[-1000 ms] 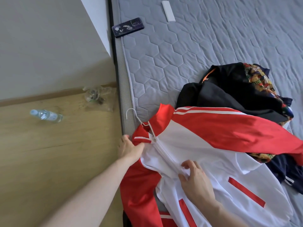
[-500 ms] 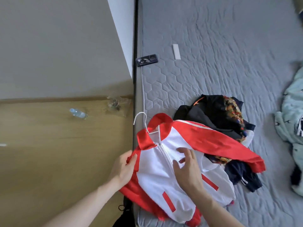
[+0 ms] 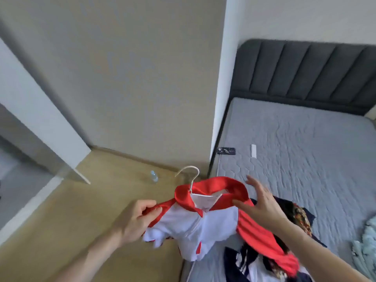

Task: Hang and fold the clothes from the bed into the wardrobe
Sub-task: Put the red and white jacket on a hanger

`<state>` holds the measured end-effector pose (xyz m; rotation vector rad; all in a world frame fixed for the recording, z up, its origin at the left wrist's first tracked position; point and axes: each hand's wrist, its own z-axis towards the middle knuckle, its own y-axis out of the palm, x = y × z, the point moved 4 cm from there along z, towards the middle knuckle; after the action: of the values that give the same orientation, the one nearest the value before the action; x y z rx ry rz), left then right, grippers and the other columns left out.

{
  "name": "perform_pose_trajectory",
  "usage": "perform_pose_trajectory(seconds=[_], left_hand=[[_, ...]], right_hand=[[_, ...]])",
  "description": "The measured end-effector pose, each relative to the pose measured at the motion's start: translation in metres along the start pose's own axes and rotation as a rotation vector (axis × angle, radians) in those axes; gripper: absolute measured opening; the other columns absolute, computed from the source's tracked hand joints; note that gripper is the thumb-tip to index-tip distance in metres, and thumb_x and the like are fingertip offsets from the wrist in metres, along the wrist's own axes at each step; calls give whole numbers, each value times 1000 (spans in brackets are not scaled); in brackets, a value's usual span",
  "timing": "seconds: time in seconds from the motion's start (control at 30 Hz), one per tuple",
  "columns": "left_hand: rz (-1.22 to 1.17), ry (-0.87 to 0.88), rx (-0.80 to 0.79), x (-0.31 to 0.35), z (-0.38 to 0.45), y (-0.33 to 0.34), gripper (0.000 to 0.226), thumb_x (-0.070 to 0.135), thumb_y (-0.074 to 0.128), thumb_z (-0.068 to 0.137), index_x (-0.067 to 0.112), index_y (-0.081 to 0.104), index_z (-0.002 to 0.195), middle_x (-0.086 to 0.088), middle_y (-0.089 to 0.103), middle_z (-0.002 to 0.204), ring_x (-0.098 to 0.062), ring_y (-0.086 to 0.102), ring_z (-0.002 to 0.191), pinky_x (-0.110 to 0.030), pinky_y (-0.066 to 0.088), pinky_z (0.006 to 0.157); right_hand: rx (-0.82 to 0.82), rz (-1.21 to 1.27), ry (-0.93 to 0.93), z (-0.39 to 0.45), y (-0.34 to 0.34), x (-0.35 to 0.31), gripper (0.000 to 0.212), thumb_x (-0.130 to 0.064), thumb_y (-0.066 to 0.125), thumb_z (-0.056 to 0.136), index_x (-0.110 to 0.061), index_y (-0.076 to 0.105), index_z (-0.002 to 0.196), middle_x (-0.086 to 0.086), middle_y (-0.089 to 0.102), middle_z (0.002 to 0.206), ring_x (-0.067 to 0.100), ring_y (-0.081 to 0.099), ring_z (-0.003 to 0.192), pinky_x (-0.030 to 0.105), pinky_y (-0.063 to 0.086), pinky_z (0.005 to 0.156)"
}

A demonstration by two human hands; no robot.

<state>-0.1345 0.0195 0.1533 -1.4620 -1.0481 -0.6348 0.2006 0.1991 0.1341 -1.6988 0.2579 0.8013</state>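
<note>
The red and white jacket (image 3: 195, 222) is held up on a white hanger (image 3: 190, 178) above the bed's edge, partly over the wooden floor (image 3: 61, 231). Its left shoulder is gripped by the left hand (image 3: 134, 219), the fingers (image 3: 151, 208) curled around the red fabric. The right hand (image 3: 262, 206) is laid against the other shoulder just beside the collar, its fingers spread and straight. A pile of dark clothes (image 3: 293, 216) is seen on the grey mattress (image 3: 305, 149) beneath the jacket's right sleeve. Farther up the mattress, a phone (image 3: 226, 150) and a white remote (image 3: 253, 151) are seen. A plastic bottle (image 3: 154, 176) is lying on the floor near the wall.
</note>
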Motion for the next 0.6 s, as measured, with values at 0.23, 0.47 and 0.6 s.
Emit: perform_pose_trajectory(seconds=[0.23, 0.47, 0.6], left_hand=[[63, 12, 277, 16, -58, -171, 45, 41, 61, 89, 18, 35, 61, 7, 32, 61, -13, 31, 60, -33, 26, 58], [232, -102, 584, -25, -123, -351, 49, 50, 54, 85, 3, 62, 75, -5, 57, 63, -11, 50, 63, -44, 46, 67], [224, -94, 706, -47, -158, -428, 58, 54, 54, 85, -3, 67, 84, -23, 66, 81, -15, 56, 70, -50, 49, 77]], right_hand=[[-171, -50, -377, 42, 33, -182, 28, -52, 61, 94, -44, 46, 71, -21, 54, 56, 11, 39, 57, 24, 38, 54], [-389, 22, -682, 43, 100, -389, 42, -54, 57, 97, -22, 57, 70, -8, 63, 57, 3, 48, 51, 22, 40, 51], [-458, -14, -783, 40, 141, -499, 39, -41, 61, 96, -12, 56, 71, -8, 48, 56, 4, 40, 53, 28, 37, 54]])
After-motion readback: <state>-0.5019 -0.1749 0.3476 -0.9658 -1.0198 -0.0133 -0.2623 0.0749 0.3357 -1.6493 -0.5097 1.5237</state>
